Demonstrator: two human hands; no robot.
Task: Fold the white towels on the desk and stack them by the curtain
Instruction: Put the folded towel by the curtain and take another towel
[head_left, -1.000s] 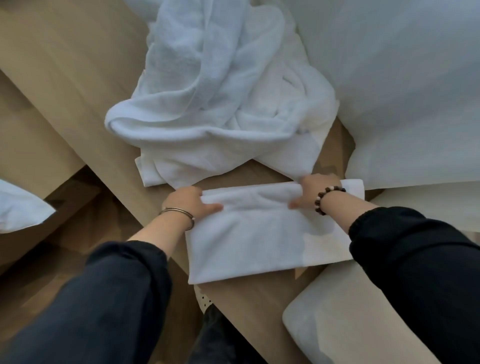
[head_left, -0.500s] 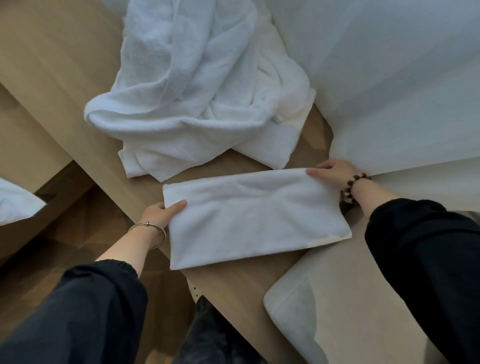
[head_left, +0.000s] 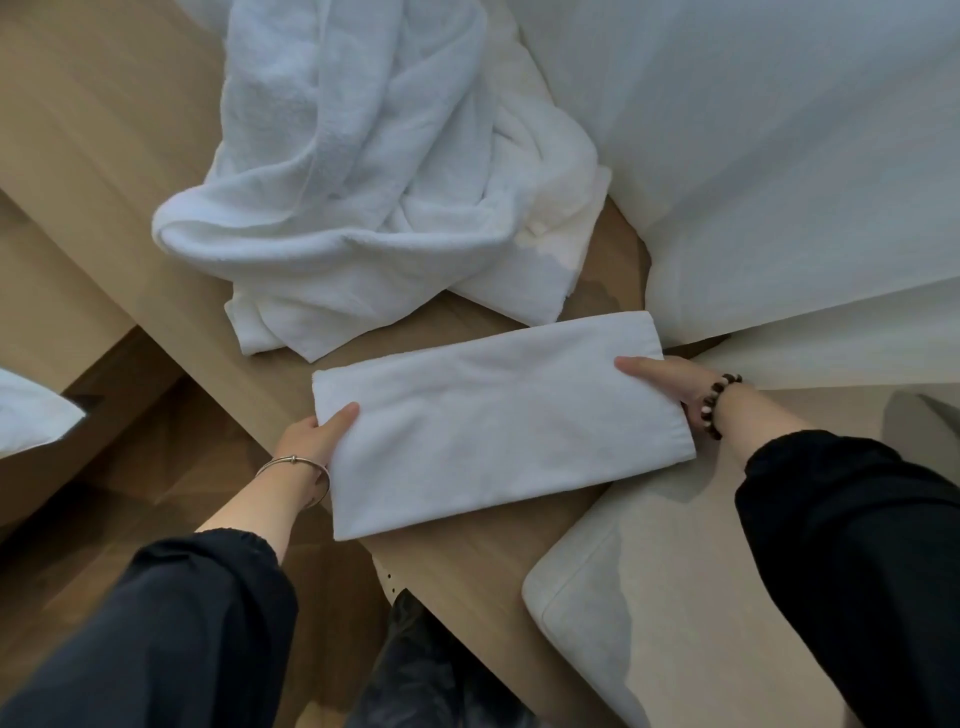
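Towel (head_left: 498, 421): white terry rectangle, lay flat on wooden desk (head_left: 104, 130).
My left hand (head_left: 311, 441): pinched its left end.
My right hand (head_left: 670, 384): pinched its right end.
Pile (head_left: 374, 197): rumpled terry, behind it.

Folded towel (head_left: 498, 415): white terry cloth, matt, finely napped.
Heap (head_left: 374, 197): the same terry, seen rumpled and looped.
Desk (head_left: 104, 130): pale wood grain, smooth, faintly sheened.
Curtain (head_left: 779, 156): thin white cloth, matt.
Bangle (head_left: 291, 461): polished metal.
Bracelet (head_left: 717, 405): glossy dark beads.
Sleeve (head_left: 182, 649): dark matt cloth.
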